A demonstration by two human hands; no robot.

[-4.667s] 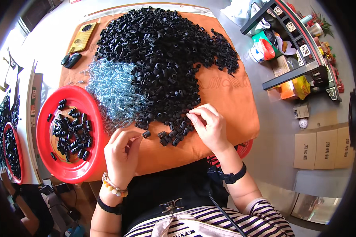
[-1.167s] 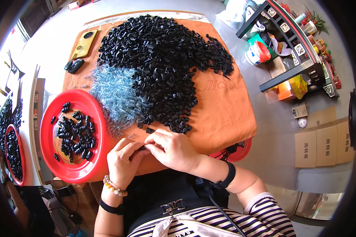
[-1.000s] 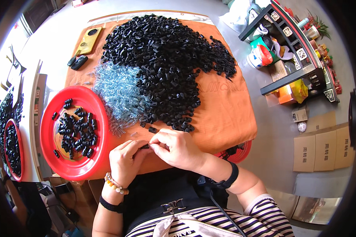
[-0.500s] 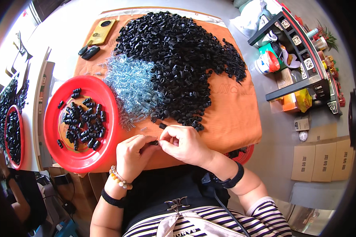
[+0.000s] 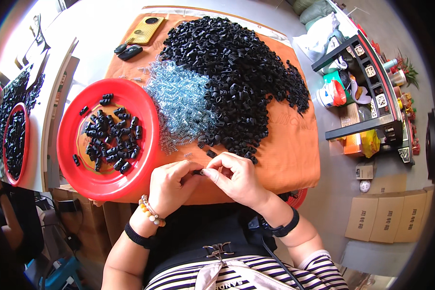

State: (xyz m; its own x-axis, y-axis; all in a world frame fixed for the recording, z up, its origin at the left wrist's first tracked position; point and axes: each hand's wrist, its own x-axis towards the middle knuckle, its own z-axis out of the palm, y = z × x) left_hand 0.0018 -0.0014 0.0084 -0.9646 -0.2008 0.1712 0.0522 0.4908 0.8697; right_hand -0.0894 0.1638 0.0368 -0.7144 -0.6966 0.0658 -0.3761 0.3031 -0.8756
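Observation:
Above the near edge of the orange-covered table, my left hand pinches a small black plastic cord lock piece. My right hand meets it there, thumb and forefinger pressed together at the piece's end. Whatever lies between those right fingertips is mostly covered. Just beyond the hands spreads a large heap of loose black plastic cord lock parts. Against its left side lies a pile of small silvery coil springs. A red round plate at the left holds several black cord locks.
A yellow device with a round black disc and a black object like a car key lie at the table's far left. To the right stand a dark shelf and cardboard boxes. Another worktable with black parts is at far left.
The view has turned a little, so the table and plate sit differently in the picture. Both hands stay together at the small black piece, with only slight finger movement.

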